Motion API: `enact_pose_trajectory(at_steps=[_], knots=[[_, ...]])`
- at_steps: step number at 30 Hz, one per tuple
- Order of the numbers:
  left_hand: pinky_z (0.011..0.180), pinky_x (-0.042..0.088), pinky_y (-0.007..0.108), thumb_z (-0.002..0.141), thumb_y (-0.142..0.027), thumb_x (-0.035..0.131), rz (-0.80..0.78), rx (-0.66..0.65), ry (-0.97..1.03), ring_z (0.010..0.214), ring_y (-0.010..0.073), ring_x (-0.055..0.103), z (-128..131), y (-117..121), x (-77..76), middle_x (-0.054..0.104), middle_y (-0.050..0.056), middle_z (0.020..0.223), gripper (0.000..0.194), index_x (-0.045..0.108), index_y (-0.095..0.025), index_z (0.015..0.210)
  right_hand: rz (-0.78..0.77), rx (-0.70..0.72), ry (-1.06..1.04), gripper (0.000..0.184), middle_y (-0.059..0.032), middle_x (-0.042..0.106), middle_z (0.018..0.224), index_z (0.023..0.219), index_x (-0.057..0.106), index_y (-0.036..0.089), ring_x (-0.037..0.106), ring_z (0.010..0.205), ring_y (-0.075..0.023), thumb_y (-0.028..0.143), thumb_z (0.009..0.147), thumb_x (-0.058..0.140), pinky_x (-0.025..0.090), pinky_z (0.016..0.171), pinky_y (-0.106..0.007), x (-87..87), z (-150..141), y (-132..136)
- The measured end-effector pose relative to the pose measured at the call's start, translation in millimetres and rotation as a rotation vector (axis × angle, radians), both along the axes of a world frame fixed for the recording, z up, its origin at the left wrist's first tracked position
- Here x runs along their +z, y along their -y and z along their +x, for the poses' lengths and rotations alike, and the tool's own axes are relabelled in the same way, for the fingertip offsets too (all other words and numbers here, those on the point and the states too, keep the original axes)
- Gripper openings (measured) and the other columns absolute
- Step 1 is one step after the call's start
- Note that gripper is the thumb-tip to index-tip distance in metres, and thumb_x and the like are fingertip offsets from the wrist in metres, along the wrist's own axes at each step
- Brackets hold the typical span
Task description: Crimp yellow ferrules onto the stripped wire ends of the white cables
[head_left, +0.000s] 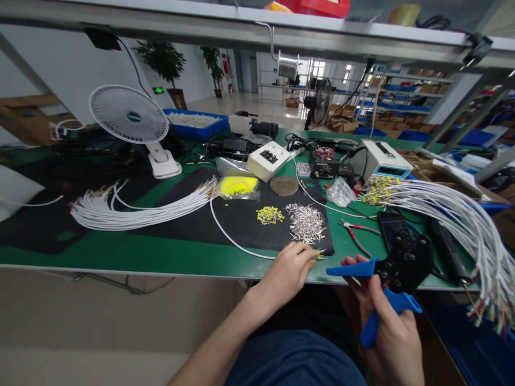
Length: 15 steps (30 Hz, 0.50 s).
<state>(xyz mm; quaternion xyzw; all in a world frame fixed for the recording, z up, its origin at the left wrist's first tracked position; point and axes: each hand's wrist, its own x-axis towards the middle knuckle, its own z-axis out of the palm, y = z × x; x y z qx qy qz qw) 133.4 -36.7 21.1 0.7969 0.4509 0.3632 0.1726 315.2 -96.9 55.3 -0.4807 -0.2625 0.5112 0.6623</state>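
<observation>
My left hand [290,267] is closed around the end of a white cable [237,245] at the table's front edge. Yellow-tipped wire ends [321,253] stick out past its fingers. In my right hand [388,327] is a crimping tool [408,260] with a black head and blue handles, the handles spread apart. Just beyond the left hand lies a heap of silvery crimp pins [306,222]. Beside it is a smaller pile of yellow ferrules [269,215]. Red-and-grey cutters [359,234] rest between the heap and the tool.
A bundle of white cables [148,212] lies left; another bundle [450,201], with yellow tips, hangs over the right edge. Behind are a bag of yellow ferrules [238,185], a white switch box [267,160], a white fan [129,115] and a blue tray [197,124]. A shelf beam crosses overhead.
</observation>
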Motion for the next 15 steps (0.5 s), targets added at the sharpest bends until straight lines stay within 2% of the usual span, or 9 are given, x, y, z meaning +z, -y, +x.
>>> enact_pose_trajectory(at_steps=[3, 8, 11, 15], knots=[[0.1, 0.052, 0.034, 0.106, -0.02, 0.056, 0.021, 0.084, -0.053, 0.11, 0.0199, 0.064, -23.7, -4.5, 8.0, 0.071, 0.004, 0.118, 0.02, 0.069, -0.023, 0.121, -0.015, -0.014, -0.005, 0.056, -0.011, 0.073, 0.134, 0.138, 0.066, 0.018, 0.067, 0.127, -0.032, 0.042, 0.09, 0.08, 0.045, 0.121, -0.051, 1.0, -0.3, 2.3], [0.098, 0.049, 0.043, 0.105, -0.02, 0.053, 0.031, 0.409, -0.186, 0.107, 0.0274, 0.062, -79.4, -32.8, 3.7, 0.068, 0.011, 0.11, 0.017, 0.07, -0.018, 0.109, -0.046, 0.022, -0.019, 0.058, -0.0112, 0.074, 0.131, 0.135, 0.068, 0.017, 0.067, 0.128, -0.0331, 0.045, 0.086, 0.082, 0.043, 0.122, -0.05, -3.2, 1.2, 5.4], [0.095, 0.049, 0.04, 0.103, -0.021, 0.057, 0.01, 0.471, -0.295, 0.104, 0.0271, 0.061, -96.8, -47.0, -1.9, 0.067, 0.01, 0.107, 0.015, 0.072, -0.019, 0.107, -0.064, 0.058, -0.003, 0.06, -0.0101, 0.075, 0.13, 0.135, 0.069, 0.019, 0.067, 0.128, -0.0336, 0.044, 0.083, 0.085, 0.042, 0.122, -0.05, -6.9, 1.6, 5.2], [0.089, 0.05, 0.037, 0.103, -0.024, 0.056, -0.009, 0.477, -0.417, 0.105, 0.0273, 0.059, -98.5, -56.4, -2.5, 0.065, 0.01, 0.109, 0.016, 0.071, -0.021, 0.108, -0.067, 0.071, -0.01, 0.062, -0.0104, 0.074, 0.13, 0.14, 0.064, 0.019, 0.068, 0.127, -0.0329, 0.045, 0.087, 0.082, 0.04, 0.123, -0.053, -3.4, -1.0, 5.5]])
